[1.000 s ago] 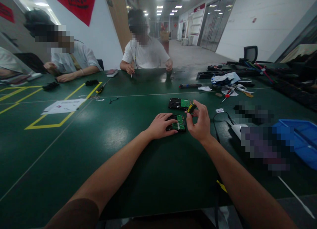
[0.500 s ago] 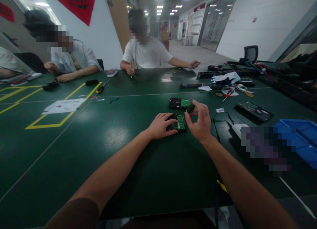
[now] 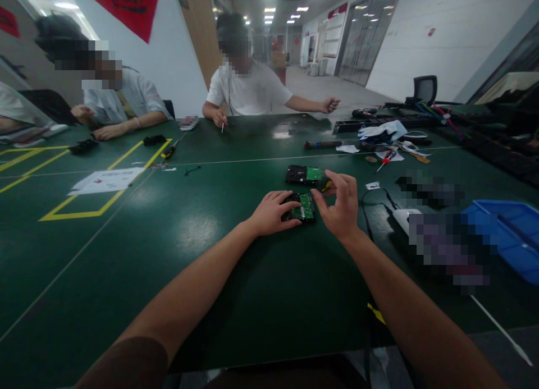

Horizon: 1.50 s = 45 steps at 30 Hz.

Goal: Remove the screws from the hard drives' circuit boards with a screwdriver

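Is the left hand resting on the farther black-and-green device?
No, the left hand rests on the nearer device, with the farther device beyond it.

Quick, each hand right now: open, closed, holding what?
Left hand: open, fingers spread over the near drive.
Right hand: fingers partly curled, yellow tool at them; grip can't be told.

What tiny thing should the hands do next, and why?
Maybe the right hand should gently twist the yellow-marked tool handle: its fingers are at it, near the flat black drive with a green circuit board, and the left hand rests across that drive. The tool's tip is hidden, so I'm guessing.
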Motion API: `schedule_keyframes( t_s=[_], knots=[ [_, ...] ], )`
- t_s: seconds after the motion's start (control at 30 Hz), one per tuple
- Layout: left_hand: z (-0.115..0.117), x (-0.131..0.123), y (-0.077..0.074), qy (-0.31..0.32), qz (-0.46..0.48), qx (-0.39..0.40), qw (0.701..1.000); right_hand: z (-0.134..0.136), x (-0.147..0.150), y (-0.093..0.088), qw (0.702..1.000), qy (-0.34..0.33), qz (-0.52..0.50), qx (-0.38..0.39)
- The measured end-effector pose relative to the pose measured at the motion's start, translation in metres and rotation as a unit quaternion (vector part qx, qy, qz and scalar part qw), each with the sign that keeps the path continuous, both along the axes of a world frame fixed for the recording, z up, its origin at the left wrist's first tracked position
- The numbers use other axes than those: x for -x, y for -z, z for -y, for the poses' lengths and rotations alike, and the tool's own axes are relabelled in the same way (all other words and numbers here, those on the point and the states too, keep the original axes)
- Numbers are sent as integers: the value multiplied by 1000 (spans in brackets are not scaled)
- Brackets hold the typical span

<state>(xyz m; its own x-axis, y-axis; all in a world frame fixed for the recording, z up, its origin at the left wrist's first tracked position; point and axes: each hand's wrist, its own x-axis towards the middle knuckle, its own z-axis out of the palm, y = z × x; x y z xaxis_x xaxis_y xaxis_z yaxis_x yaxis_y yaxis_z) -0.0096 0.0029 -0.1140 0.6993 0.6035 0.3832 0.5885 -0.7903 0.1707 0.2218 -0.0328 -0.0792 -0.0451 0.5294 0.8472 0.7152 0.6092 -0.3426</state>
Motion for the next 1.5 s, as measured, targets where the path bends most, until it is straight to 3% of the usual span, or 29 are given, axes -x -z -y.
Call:
schedule_keyframes(
  t_s=[0.5, 1.5],
  knots=[
    [-1, 1, 1, -3, 0, 9, 1000, 0, 2, 4, 999, -15, -18, 25],
    [-1, 1, 2, -2, -3, 9, 1000, 0, 2, 0, 1000, -22, -8, -8]
  ],
)
